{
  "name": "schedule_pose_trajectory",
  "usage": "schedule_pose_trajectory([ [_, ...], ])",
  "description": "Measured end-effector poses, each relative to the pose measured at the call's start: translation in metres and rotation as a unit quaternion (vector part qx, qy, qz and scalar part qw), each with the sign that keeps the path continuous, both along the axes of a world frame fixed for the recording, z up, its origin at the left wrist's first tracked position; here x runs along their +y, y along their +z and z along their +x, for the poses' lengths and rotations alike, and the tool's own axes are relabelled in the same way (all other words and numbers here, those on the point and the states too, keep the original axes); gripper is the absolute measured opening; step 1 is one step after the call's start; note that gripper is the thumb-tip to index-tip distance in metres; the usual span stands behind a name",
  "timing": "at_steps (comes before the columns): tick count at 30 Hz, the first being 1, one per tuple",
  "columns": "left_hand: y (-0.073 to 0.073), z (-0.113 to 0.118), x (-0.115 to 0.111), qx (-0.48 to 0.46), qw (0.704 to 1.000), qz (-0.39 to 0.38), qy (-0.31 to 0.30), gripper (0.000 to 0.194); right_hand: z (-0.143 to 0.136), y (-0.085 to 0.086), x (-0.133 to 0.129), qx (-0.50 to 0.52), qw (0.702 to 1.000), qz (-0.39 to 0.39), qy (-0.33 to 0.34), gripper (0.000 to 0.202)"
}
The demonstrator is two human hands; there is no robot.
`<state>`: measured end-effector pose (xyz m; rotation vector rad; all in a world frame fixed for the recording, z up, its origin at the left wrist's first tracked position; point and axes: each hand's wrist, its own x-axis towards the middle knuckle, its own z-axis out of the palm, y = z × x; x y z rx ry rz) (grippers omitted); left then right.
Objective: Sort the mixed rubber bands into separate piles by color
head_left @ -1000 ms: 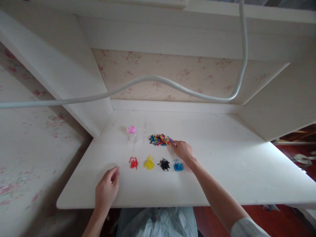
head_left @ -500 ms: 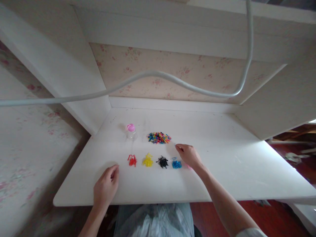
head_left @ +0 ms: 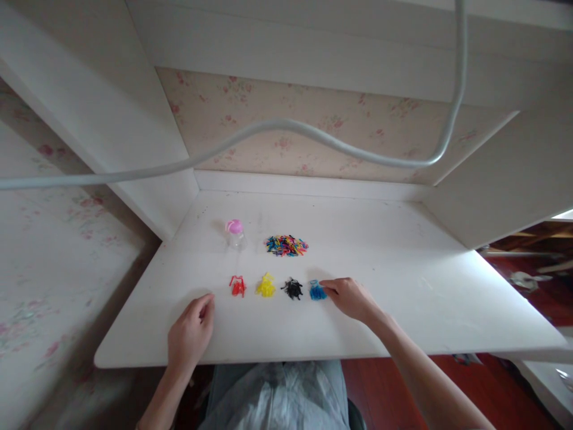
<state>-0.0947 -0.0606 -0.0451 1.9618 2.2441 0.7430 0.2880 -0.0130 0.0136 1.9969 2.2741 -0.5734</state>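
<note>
On the white table lie small separate piles of red pieces [head_left: 238, 286], yellow pieces [head_left: 266, 285], black pieces [head_left: 293, 289] and blue pieces [head_left: 317, 291], in a row. Behind them is a larger mixed-colour pile [head_left: 286, 245]. My right hand [head_left: 350, 297] is at the blue pile, its fingertips pinched together at the pile's upper right; whatever they hold is too small to make out. My left hand [head_left: 191, 330] rests on the table to the left of the red pile, fingers curled closed, their inside hidden.
A clear container with a pink lid [head_left: 234, 226] stands at the back left of the white table [head_left: 403, 286]. A pale cable [head_left: 286, 124] crosses the view above. White side panels and a floral wall bound the table.
My right hand has moved down from beside the mixed pile to the blue pile. My left hand stays in place. The whole view has shifted slightly.
</note>
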Motion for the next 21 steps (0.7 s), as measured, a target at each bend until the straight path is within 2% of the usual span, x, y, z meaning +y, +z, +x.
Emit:
schedule_pose_trajectory([
  [6,0.001,0.001,-0.001,-0.002,1.000,0.010,-0.003,0.025,-0.003,0.005,0.008,-0.010,0.999,0.010,-0.032,0.039],
  [15,0.003,0.002,-0.002,-0.016,1.000,-0.010,0.007,0.025,-0.014,-0.002,0.018,-0.025,0.999,-0.024,0.009,0.041],
  [18,0.003,0.002,-0.001,-0.026,0.999,-0.023,0.013,0.025,-0.011,-0.002,0.015,-0.006,1.000,-0.009,0.012,0.041],
  [21,0.007,0.006,0.003,-0.047,0.999,-0.023,-0.002,0.025,-0.007,0.000,0.009,0.028,0.999,0.035,-0.023,0.040],
])
